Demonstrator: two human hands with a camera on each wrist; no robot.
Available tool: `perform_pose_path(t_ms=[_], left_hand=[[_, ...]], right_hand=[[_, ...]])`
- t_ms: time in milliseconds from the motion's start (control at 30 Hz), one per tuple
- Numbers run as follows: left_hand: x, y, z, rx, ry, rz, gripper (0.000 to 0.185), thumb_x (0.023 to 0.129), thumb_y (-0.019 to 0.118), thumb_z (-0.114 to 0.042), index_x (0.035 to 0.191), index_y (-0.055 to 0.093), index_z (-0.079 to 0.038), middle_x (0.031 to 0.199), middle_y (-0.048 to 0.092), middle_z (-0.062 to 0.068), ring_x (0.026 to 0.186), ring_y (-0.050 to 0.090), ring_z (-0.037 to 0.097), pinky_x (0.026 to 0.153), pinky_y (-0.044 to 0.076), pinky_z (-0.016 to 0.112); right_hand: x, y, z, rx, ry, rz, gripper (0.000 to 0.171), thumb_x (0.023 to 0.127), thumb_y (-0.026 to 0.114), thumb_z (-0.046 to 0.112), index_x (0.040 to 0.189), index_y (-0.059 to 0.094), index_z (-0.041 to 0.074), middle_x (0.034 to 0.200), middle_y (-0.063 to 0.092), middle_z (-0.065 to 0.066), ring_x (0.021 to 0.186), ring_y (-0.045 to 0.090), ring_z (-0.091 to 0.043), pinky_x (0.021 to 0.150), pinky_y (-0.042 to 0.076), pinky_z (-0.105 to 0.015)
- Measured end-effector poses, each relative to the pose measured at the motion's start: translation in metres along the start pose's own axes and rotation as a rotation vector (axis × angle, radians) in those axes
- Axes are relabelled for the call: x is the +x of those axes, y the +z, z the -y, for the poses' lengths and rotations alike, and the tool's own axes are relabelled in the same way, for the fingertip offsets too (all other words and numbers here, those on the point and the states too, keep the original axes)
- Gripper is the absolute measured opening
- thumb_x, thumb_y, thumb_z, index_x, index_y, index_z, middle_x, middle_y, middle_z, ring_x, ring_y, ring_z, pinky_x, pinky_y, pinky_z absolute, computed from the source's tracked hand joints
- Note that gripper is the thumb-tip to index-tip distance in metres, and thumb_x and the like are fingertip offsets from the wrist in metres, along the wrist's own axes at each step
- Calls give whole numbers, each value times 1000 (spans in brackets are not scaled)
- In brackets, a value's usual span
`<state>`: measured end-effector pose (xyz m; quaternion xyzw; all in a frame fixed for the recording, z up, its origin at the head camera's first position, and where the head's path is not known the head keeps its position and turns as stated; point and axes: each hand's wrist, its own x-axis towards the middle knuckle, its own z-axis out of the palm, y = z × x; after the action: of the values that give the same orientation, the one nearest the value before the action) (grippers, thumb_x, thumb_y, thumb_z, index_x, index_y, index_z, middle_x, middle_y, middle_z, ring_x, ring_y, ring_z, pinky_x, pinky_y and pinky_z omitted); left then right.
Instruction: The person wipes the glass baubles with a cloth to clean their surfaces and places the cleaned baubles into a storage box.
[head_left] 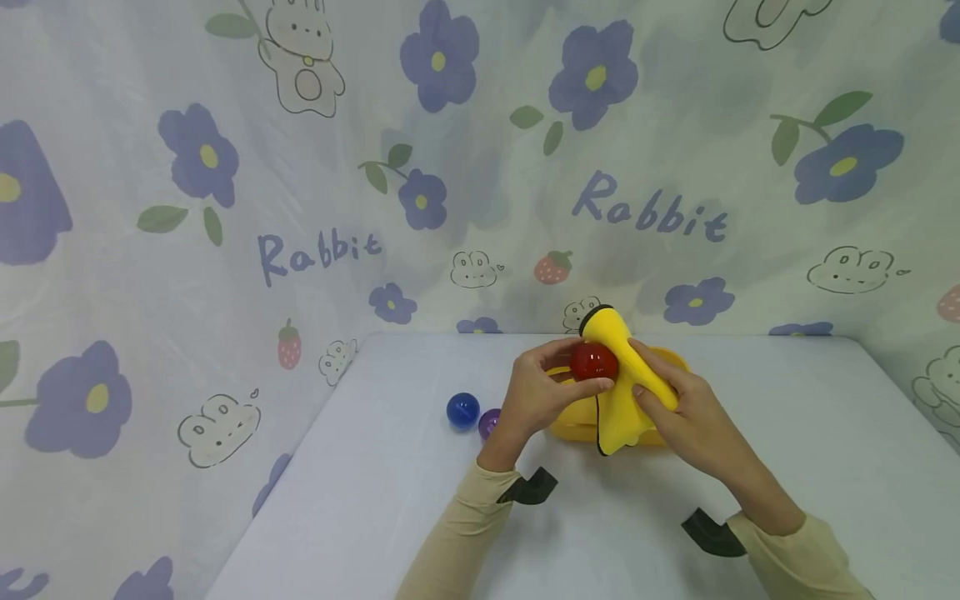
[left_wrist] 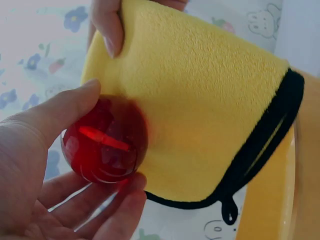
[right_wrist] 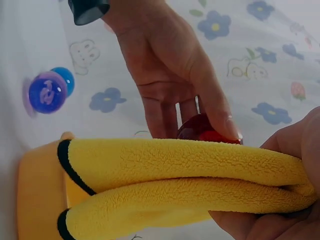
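Note:
My left hand (head_left: 542, 385) holds a shiny red ball (head_left: 592, 362) between thumb and fingers. In my right hand (head_left: 693, 417) is a yellow cloth (head_left: 618, 408) with black edging, gripped in a fold. The cloth touches the ball's right side, as the left wrist view shows with the ball (left_wrist: 107, 140) against the fleecy cloth (left_wrist: 200, 100). Both hands are raised in front of a yellow basin (head_left: 573, 429), which the cloth and hands partly cover. The right wrist view shows the cloth (right_wrist: 150, 160) doubled over, hiding much of the ball.
A blue ball (head_left: 462, 411) and a purple ball (head_left: 488, 423) lie on the white table (head_left: 360, 500), left of the basin; my left wrist partly hides the purple one. A printed curtain (head_left: 510, 217) hangs behind the table and along its left side.

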<state>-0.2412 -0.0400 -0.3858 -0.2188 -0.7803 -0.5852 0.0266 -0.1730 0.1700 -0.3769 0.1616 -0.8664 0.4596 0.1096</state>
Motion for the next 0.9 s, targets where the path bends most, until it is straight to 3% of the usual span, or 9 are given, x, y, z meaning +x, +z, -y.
perform_pose_path(t_ms=[333,600,900], left_hand=[[-2,-1,-3,60,-61,50,59,83,88,-34,136,68,-17,129,73,2,102,70,14,86,63,25],[-2,1,-2,56,18,103,52,82,89,-31,129,72,-18,118,76,-4,100,70,6,86,61,23],[-5,3,-4,62,80,134,51,82,89,-26,128,71,-13,121,73,0,104,69,6,87,61,21]], right_hand=[[-2,1,3,-37,-51,-52,56,103,56,6,157,44,14,142,57,-23,79,59,-22,63,58,-21],[-3,1,4,-26,-114,-97,55,101,58,2,154,51,17,135,61,-23,56,45,-9,51,48,-20],[-2,1,1,-56,-116,-95,54,101,57,2,153,50,16,139,60,-24,63,50,-10,56,53,-19]])
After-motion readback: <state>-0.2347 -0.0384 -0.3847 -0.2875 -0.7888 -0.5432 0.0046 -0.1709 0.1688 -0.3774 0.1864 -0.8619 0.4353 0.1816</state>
